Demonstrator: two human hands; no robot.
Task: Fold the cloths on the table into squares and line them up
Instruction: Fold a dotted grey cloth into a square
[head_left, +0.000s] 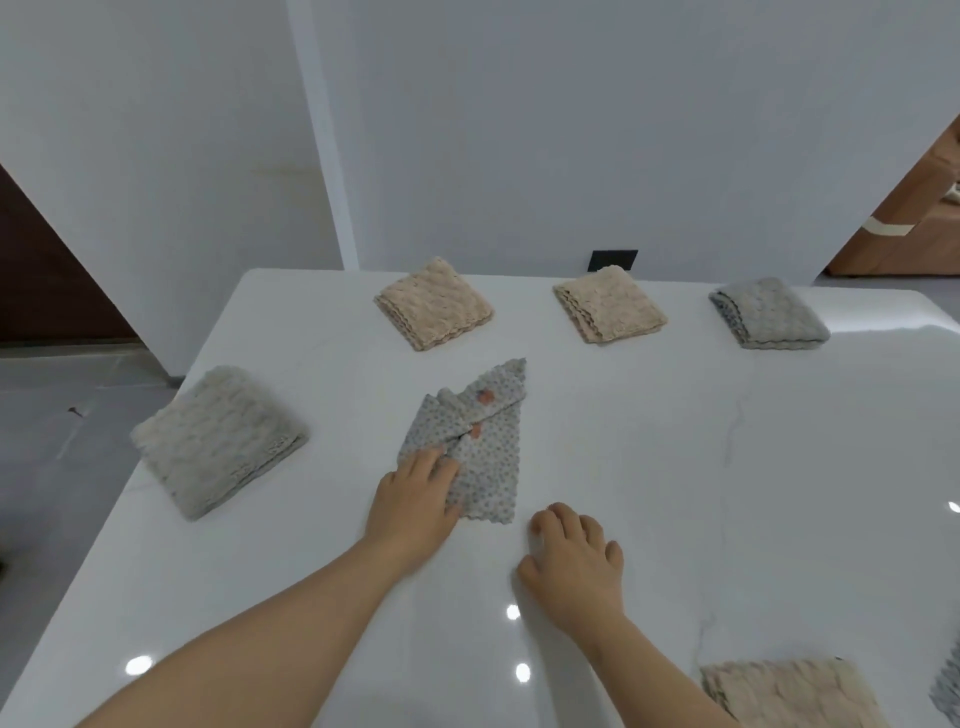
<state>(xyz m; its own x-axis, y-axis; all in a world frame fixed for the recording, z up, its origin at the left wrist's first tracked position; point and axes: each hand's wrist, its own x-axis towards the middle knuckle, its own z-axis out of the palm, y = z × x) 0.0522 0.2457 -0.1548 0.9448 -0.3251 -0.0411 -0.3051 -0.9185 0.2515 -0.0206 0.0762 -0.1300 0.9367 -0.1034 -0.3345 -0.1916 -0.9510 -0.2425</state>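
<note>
A thin grey dotted cloth (483, 441) with small pink marks lies partly folded and rumpled in the middle of the white table (675, 467). My left hand (413, 499) rests on its near left corner, fingers curled over the fabric edge. My right hand (574, 558) hovers or rests just to the right of the cloth, fingers loosely bent, holding nothing. Along the far edge lie three folded squares: a beige cloth (434, 304), a second beige cloth (609, 305) and a grey cloth (769, 313). A larger folded grey-beige cloth (218, 439) sits at the left.
Another beige cloth (789, 691) lies at the near right edge of the table, and a scrap of grey fabric (948, 686) shows at the frame's right border. White walls stand behind the table, with a dark wall socket (613, 260). Grey floor lies to the left.
</note>
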